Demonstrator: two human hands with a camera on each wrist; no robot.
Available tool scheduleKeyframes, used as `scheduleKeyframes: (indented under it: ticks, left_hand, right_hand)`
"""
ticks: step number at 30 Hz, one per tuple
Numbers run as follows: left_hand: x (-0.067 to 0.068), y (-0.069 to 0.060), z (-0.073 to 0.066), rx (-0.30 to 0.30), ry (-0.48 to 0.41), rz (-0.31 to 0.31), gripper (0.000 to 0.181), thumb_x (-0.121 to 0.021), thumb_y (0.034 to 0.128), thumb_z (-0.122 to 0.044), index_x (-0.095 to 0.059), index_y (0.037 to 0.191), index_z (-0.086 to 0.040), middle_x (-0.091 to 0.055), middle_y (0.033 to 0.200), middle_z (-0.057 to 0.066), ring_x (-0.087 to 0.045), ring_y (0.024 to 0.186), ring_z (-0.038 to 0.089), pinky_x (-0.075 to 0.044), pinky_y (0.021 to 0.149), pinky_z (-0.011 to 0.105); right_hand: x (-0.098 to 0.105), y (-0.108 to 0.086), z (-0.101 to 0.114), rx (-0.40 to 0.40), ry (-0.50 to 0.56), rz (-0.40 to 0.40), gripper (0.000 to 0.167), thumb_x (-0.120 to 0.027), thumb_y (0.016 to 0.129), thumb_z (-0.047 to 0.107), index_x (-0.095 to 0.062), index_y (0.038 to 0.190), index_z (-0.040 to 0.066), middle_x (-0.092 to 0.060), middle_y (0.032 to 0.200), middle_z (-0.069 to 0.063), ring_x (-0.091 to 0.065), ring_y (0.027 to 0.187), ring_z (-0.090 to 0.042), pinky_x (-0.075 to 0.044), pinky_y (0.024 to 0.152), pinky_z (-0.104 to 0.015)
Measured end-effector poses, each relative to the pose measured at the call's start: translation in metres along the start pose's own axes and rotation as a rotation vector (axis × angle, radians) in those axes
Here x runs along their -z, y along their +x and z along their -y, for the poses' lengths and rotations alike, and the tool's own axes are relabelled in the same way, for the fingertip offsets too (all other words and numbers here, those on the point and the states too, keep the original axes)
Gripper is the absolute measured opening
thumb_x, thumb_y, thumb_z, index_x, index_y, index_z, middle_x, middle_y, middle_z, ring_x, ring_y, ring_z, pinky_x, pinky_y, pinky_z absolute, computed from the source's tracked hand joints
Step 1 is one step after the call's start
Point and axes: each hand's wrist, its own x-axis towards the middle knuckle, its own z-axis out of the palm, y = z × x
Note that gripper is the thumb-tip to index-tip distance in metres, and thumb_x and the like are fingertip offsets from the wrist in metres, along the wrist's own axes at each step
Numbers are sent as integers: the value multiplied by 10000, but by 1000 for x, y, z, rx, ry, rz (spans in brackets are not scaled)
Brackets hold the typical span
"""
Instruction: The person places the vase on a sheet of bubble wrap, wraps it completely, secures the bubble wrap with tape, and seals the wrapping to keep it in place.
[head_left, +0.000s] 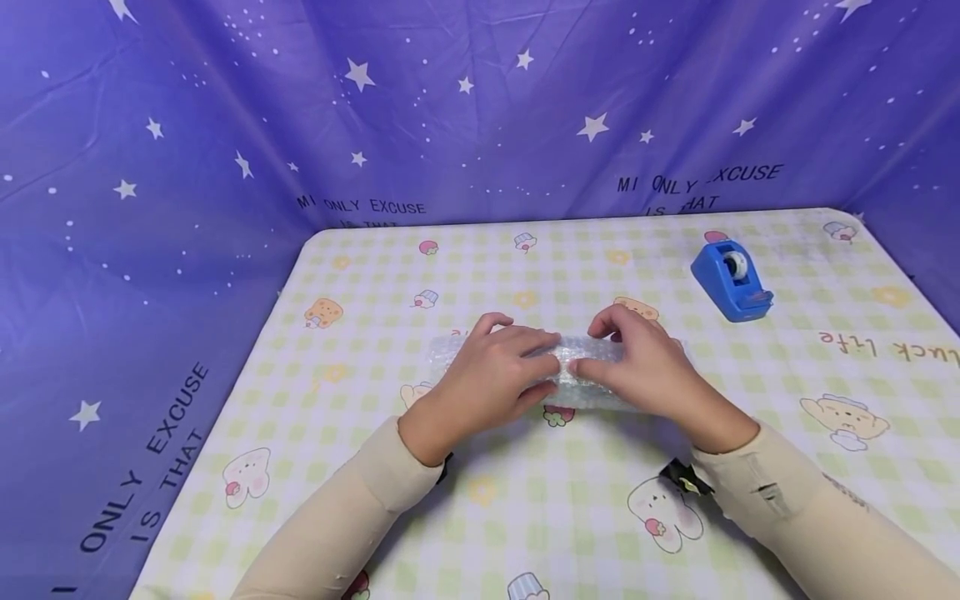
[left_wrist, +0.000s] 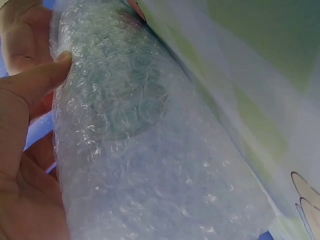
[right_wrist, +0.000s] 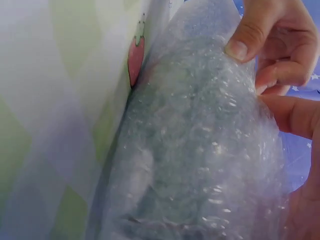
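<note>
A roll-shaped bundle of clear bubble wrap (head_left: 588, 395) lies across the table in front of me. Through its layers shows something pale green and rounded (left_wrist: 125, 95), whose kind I cannot tell. My left hand (head_left: 491, 371) holds the bundle left of its middle, fingers over the top and thumb against the near side. Close beside it, my right hand (head_left: 648, 362) grips the wrap with thumb and bent fingers. Both thumbs press on the plastic in the right wrist view, where the left thumb (right_wrist: 240, 49) sits higher up. The fingertips on the far side are partly hidden.
A blue tape dispenser (head_left: 722, 283) with a tape roll stands at the back right of the table. The green-checked tablecloth (head_left: 375, 333) has printed cartoon figures. A purple curtain (head_left: 450, 117) with stars hangs behind and at both sides.
</note>
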Motion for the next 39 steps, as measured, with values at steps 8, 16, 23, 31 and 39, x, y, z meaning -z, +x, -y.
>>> scheduleKeyframes:
  ticks: [8,16,23,31,39]
  left_hand:
    - [0,-1,4,-6,1,-11,143,-832,864,-289,-711,907,-227,-733,1277,-12,-708,1137,162,-427,1053,490]
    - [0,-1,5,-28,7,-25,104,-809,885,-285,-724,921,-238,-731,1281,-13,-711,1122,164,-418,1067,491]
    - [-1,-1,5,-36,21,-23,98,-808,886,-287,-750,953,-247,-735,1277,-17,-714,1112,169,-405,1085,495]
    - [2,1,9,-22,-21,12,230,-826,860,-317,-689,1012,-212,-728,1287,-19,-703,1140,155,-430,1039,445]
    - [15,3,18,-10,-67,157,530,-770,876,-392,-571,1290,-129,-730,1161,-26,-689,1110,149,-476,990,414]
  right_hand:
    - [24,0,-1,35,-84,61,692,-756,839,628,-610,1296,129,-631,1325,-129,-559,1233,-355,-412,985,-592]
    - [30,-8,5,91,-147,-39,778,-722,827,694,-584,1365,149,-644,1344,-87,-587,1230,-343,-347,1002,-604]
    - [5,-9,7,107,-267,-107,867,-687,791,776,-585,1321,99,-683,1252,-122,-641,1101,-380,-394,890,-621]
    - [15,-6,2,76,-244,-55,873,-624,824,798,-573,1346,101,-665,1300,-149,-615,1162,-396,-379,905,-634]
    - [53,-5,-3,65,-177,-98,602,-646,944,576,-629,1326,111,-636,1355,-149,-599,1158,-400,-377,976,-645]
